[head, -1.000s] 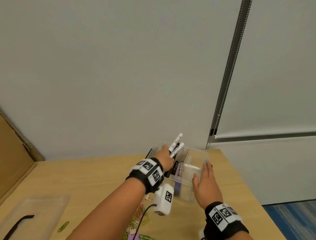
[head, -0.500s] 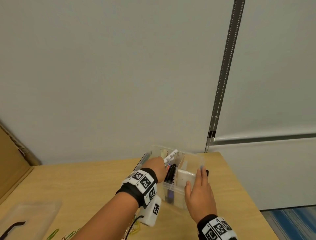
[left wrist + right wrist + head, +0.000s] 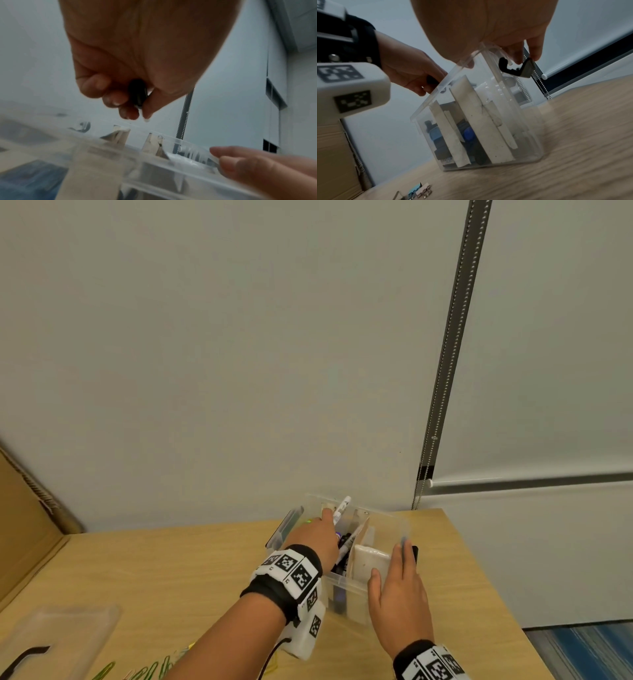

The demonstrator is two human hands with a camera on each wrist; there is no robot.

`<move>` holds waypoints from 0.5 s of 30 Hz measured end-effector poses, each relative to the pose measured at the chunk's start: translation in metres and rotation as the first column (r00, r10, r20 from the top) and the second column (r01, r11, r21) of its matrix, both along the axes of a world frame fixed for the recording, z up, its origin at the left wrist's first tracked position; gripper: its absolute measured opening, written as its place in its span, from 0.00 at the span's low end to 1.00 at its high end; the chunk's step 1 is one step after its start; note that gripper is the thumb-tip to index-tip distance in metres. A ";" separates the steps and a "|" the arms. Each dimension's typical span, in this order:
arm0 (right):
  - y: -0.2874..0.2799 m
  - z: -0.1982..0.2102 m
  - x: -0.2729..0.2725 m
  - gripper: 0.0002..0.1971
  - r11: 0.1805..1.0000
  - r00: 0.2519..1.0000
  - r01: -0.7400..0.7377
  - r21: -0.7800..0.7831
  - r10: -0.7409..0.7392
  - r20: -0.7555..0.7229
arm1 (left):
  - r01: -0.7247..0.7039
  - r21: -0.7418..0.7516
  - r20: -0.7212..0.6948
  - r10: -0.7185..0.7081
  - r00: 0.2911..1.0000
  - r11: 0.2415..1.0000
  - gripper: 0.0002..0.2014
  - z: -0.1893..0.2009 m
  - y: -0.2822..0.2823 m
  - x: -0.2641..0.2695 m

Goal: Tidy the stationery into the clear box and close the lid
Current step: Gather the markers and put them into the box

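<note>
The clear box [image 3: 394, 523] with cardboard dividers stands at the table's far edge. My left hand [image 3: 329, 518] is over its middle compartment and grips a white marker [image 3: 342, 508] that sticks up past the knuckles. In the left wrist view the fingers [image 3: 106, 94] curl round a black-capped marker end [image 3: 138, 93] above the box rim [image 3: 154, 155]. More markers [image 3: 344, 546] lie in the box below the hand. My right hand [image 3: 394, 563] holds the box's near right corner, thumb on the near wall. Its fingertips reach the black latch [image 3: 513, 67].
The clear lid [image 3: 58, 635] with its black latch [image 3: 24, 655] lies at the near left. Paper clips [image 3: 147, 671] and binder clips [image 3: 419, 192] lie on the table in front. Cardboard [image 3: 20, 542] leans at the left; the wall is just behind the box.
My left hand has come down with the markers, from above the box to inside its rim. My right hand has stayed on the box's right corner.
</note>
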State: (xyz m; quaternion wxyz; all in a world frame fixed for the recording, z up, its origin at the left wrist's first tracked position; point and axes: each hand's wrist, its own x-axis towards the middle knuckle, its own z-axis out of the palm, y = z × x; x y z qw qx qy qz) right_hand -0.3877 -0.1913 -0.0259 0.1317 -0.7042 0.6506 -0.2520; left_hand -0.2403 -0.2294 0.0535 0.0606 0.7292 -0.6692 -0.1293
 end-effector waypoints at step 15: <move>-0.001 -0.002 0.001 0.32 1.000 1.000 0.004 -0.024 -0.004 -0.009 | 0.219 0.148 0.023 -0.225 0.974 0.965 0.20 0.004 0.004 -0.007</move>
